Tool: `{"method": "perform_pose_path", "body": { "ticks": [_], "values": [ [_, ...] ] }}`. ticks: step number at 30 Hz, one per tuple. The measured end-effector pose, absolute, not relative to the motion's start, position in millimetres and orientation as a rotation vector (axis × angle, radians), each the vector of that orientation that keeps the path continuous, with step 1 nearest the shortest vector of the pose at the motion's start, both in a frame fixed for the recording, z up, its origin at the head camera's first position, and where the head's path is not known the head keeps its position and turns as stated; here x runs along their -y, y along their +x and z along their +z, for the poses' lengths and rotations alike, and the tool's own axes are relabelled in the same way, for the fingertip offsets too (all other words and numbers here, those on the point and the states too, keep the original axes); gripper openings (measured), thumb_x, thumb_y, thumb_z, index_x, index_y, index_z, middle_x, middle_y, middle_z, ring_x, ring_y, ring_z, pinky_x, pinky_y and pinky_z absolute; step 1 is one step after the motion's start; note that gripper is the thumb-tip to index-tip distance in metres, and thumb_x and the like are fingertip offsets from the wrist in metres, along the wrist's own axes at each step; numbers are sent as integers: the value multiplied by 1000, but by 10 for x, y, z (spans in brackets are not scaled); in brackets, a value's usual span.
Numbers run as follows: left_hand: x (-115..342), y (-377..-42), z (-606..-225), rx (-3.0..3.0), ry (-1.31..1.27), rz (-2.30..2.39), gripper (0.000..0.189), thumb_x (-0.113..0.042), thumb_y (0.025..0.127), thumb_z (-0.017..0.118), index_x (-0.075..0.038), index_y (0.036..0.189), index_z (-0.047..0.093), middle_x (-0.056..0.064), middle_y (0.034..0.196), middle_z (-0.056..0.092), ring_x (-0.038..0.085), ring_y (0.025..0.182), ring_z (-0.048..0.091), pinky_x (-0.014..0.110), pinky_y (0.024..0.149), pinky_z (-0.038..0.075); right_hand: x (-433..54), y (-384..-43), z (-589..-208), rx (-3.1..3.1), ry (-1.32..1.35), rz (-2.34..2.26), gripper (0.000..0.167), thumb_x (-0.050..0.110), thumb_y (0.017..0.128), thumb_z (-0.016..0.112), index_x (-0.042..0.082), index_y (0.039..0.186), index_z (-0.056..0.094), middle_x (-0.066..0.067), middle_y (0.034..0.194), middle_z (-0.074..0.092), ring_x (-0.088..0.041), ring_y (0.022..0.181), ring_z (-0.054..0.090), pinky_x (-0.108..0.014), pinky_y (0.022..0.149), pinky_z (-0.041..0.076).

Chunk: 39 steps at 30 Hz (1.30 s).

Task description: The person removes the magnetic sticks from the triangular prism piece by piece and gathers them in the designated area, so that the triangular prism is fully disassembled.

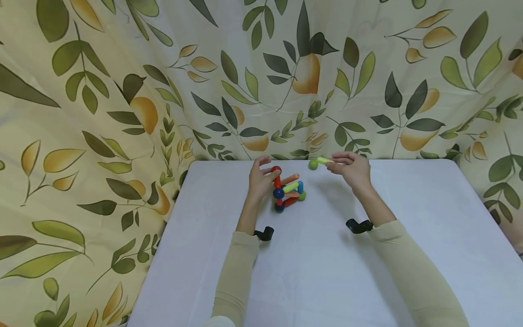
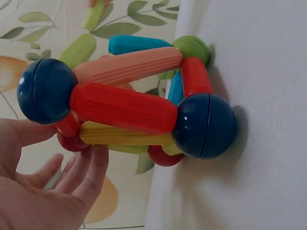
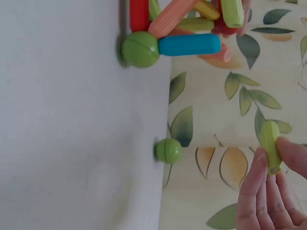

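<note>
A structure of coloured magnetic sticks and balls (image 1: 291, 187) stands on the table, with blue balls on its near side and a green ball (image 3: 140, 49) at a lower corner. At its top, my left hand (image 1: 260, 179) has thumb and fingers about a red ball (image 2: 72, 142), which the left wrist view partly hides behind a blue ball (image 2: 46, 91). My right hand (image 1: 352, 170) pinches a yellow-green magnetic stick (image 3: 271, 146) between thumb and fingertips, in the air right of the structure. Below that stick, a loose green ball (image 1: 313, 164) rests near the table's far edge.
A white-covered table (image 1: 306, 277) carries the pieces. Behind it and along the left hangs a leaf-and-fruit patterned curtain (image 1: 171, 113), close to the far edge. Black wrist-camera mounts (image 1: 358, 225) jut inward from both wrists.
</note>
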State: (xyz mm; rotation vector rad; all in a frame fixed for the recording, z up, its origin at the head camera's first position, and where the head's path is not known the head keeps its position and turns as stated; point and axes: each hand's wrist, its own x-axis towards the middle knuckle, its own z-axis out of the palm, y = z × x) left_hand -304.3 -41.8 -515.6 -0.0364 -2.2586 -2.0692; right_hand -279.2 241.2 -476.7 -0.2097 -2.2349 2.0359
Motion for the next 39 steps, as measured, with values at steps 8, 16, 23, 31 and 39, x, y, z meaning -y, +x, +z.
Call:
{"method": "perform_pose_path", "body": {
  "ticks": [8, 16, 23, 31, 39],
  "values": [
    [459, -2996, -5131, 2269, 2, -2066, 60, -3, 91, 80, -10, 145, 54, 11, 147, 55, 26, 118, 68, 36, 87, 62, -2624, -2722, -4881, 2380, -214, 1963, 49, 12, 88, 86, -1, 128, 64, 6, 104, 79, -2, 83, 74, -17, 77, 58],
    [519, -2827, -5070, 2289, 28, -2015, 65, -3, 88, 82, -8, 147, 52, 11, 149, 52, 23, 118, 69, 36, 91, 61, -2761, -2664, -5003, 2518, -173, 1872, 52, 16, 88, 86, -2, 131, 62, 5, 107, 79, 3, 88, 69, -14, 75, 55],
    [491, -2691, -5062, 2343, 55, -1993, 68, -2, 86, 84, -12, 145, 53, 13, 150, 50, 25, 124, 65, 36, 90, 61, -2904, -2636, -5147, 2569, -202, 1820, 53, 14, 88, 86, -3, 133, 61, -3, 114, 78, 7, 86, 68, -13, 73, 55],
    [455, -2583, -5071, 2364, 2, -2017, 70, -10, 88, 85, -7, 148, 48, 11, 147, 48, 37, 132, 57, 38, 85, 62, -3025, -2636, -5307, 2718, -300, 1625, 50, 24, 90, 85, 5, 132, 66, -8, 122, 76, -14, 125, 54, -18, 83, 42],
    [430, -2554, -5017, 2486, -15, -1967, 83, -13, 80, 92, -15, 150, 47, 8, 152, 45, 29, 133, 55, 42, 92, 60, -3150, -2604, -5403, 2715, -319, 1648, 49, 17, 88, 86, 2, 131, 65, -12, 122, 75, 4, 90, 64, -19, 74, 59]
  ]
}}
